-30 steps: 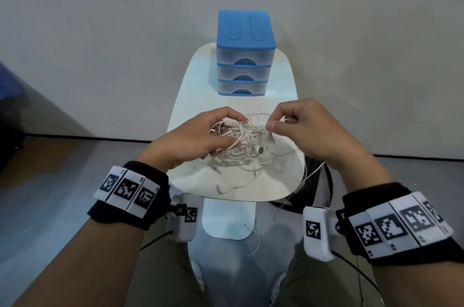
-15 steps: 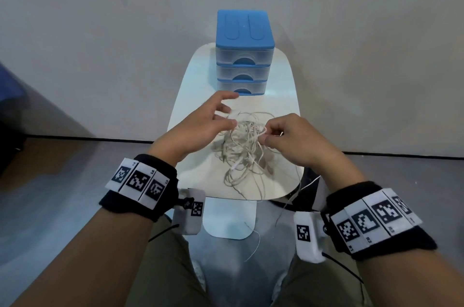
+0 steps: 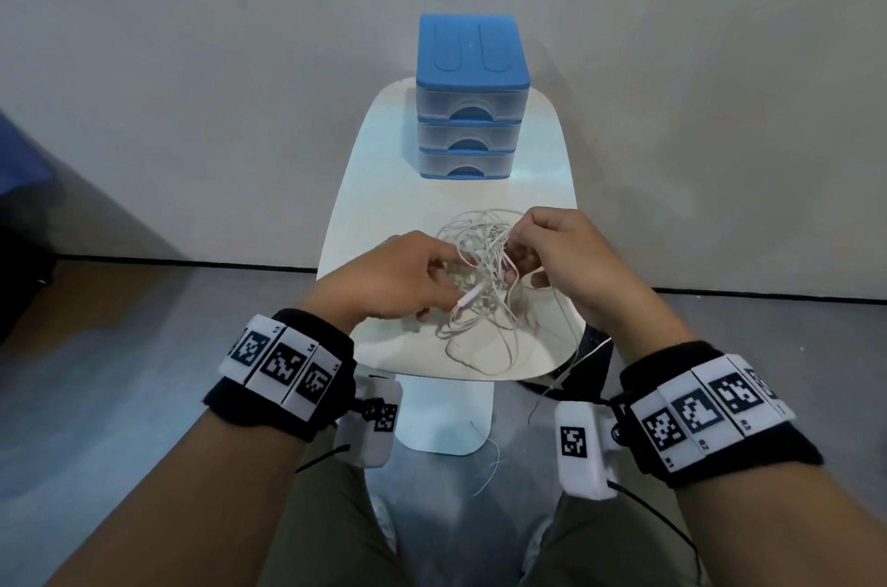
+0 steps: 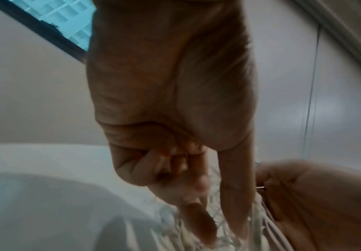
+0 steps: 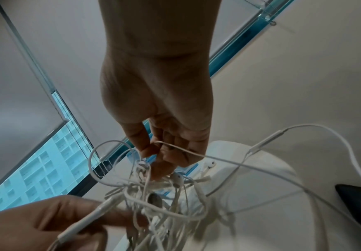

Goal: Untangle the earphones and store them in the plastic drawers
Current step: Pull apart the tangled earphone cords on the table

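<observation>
The tangled white earphones (image 3: pixel 480 284) hang as a loose knot just above the near half of the small white table (image 3: pixel 384 202), between both hands. A few loops rest on the tabletop close to its near edge, and one strand (image 3: pixel 571 370) trails over the near right edge toward the floor. The bundle runs roughly top to bottom, from the raised right hand (image 3: pixel 571 260) to the tabletop. The right hand pinches cords at the top of the knot — thumb against fingertips. The left hand (image 3: pixel 398 279) grasps an inline remote (image 3: pixel 468 301) and nearby strands, that slim remote slanting toward the person's left. Bare tabletop lies between the tangle and the blue three-drawer plastic unit (image 3: pixel 473 99) at the far edge; all three drawers are closed, contents not visible.
</observation>
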Demonstrator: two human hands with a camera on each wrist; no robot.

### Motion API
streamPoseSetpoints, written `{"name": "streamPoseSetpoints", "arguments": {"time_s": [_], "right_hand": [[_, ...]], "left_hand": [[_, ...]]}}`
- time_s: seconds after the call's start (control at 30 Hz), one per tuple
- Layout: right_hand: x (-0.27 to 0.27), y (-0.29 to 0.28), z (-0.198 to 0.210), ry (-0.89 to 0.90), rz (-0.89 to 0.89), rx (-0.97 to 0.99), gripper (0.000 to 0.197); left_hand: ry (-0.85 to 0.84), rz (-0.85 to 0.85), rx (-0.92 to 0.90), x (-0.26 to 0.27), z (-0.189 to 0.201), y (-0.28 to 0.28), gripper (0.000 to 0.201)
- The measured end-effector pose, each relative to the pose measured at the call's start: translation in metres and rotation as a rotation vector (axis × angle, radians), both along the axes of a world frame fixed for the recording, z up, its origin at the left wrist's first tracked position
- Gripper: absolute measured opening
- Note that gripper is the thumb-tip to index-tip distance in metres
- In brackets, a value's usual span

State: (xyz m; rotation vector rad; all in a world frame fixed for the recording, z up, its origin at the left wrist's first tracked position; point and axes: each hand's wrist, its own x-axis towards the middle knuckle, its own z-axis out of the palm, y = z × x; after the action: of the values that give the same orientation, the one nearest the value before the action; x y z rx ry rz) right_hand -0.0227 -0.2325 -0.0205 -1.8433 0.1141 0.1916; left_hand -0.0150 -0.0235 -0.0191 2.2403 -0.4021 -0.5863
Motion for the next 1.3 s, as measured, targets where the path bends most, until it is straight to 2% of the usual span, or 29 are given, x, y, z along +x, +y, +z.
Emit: {"name": "streamPoseSetpoints", "arguments": {"time_s": [0.1,0.17,0.3,0.43,0.53,0.8,0.9,1.07,1.17,1.3], "right_hand": [[-0.001,-0.001,0.000,0.037,0.015,0.073,0.021],[-0.001,-0.003,-0.002,0.042,0.048,0.044,0.022],[-0.002,-0.006,-0.009,0.011,0.057,-0.069,0.024],[-0.004,-0.009,-0.016,-0.025,0.093,-0.181,0.015],[-0.004,-0.010,-0.021,-0.023,0.099,-0.176,0.016],[-0.004,-0.012,-0.025,-0.038,0.097,-0.172,0.013],[-0.002,-0.013,-0.026,-0.059,0.084,-0.183,0.017],[-0.003,-0.011,-0.025,-0.051,0.083,-0.179,0.015],[-0.003,-0.008,-0.024,-0.029,0.063,-0.131,0.009],[-0.004,-0.005,-0.020,-0.034,0.051,-0.111,0.008]], "left_hand": [[-0.029,0.077,-0.190,0.002,-0.006,-0.008,0.010],[0.008,0.132,-0.281,0.003,-0.008,-0.011,0.015],[0.052,0.088,-0.279,0.004,-0.011,-0.012,0.015],[0.115,0.213,-0.354,0.005,-0.016,-0.013,0.018],[0.129,0.270,-0.415,0.006,-0.014,-0.013,0.009],[0.047,0.438,-0.572,0.013,-0.005,-0.008,0.010],[0.094,0.431,-0.624,0.013,0.003,-0.006,0.017],[0.198,0.303,-0.766,0.011,0.018,-0.001,0.033],[0.179,0.304,-0.844,0.011,0.022,0.002,0.035],[0.116,0.299,-0.794,0.013,0.025,0.004,0.033]]}}
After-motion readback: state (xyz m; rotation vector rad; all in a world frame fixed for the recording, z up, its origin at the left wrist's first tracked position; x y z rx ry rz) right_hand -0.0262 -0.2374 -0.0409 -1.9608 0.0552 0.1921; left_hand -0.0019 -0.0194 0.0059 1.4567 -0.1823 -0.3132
